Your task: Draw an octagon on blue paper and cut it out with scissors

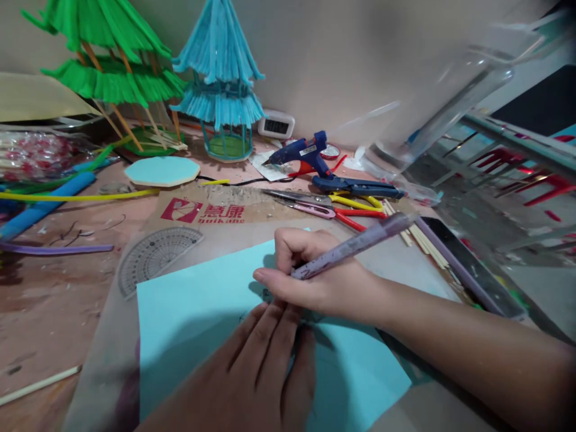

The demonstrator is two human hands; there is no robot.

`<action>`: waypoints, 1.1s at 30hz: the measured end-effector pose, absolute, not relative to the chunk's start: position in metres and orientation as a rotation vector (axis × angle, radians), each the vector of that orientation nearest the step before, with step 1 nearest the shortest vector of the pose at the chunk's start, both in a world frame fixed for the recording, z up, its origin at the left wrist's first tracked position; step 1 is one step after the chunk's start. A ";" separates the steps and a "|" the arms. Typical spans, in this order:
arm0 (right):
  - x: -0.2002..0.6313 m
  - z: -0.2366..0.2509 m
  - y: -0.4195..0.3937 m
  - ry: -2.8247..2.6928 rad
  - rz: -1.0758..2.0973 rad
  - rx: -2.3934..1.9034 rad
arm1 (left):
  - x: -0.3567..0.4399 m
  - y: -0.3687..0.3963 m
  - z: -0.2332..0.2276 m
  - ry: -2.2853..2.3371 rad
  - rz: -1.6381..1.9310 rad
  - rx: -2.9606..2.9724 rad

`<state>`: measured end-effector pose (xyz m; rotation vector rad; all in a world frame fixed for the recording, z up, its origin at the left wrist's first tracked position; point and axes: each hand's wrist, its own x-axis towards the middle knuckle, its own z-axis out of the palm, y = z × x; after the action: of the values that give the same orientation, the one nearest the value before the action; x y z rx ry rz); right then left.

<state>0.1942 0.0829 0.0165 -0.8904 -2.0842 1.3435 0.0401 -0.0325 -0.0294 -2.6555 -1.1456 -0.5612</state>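
- At the far left of the counter lie a blue foam tube and a long yellow strip, with a green pavilion model standing behind them.
- Next comes a clear protractor, flat on the brown cardboard, just beside the top left corner of the light blue paper.
- Behind it sits a pale blue octagon, and behind that a blue pavilion model.
- My left hand lies flat and open on the paper, fingers stretched out together, pressing the sheet down.
- My right hand is closed around a purple pen, tip down on the paper just above my left fingertips; the barrel slants up to the right.
- Beyond my right hand lie scissors, then a blue glue gun propped on its stand.
- Further right are wooden sticks and a dark phone, near the counter's edge.
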 end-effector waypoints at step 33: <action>0.191 0.020 0.084 -2.245 1.177 -0.898 | 0.040 -0.027 -0.023 -1.106 -0.570 -2.548</action>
<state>0.1914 0.0838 0.0198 -0.8982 -2.2446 1.1771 0.0403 -0.0268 -0.0226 -2.5484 -1.1056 -0.5695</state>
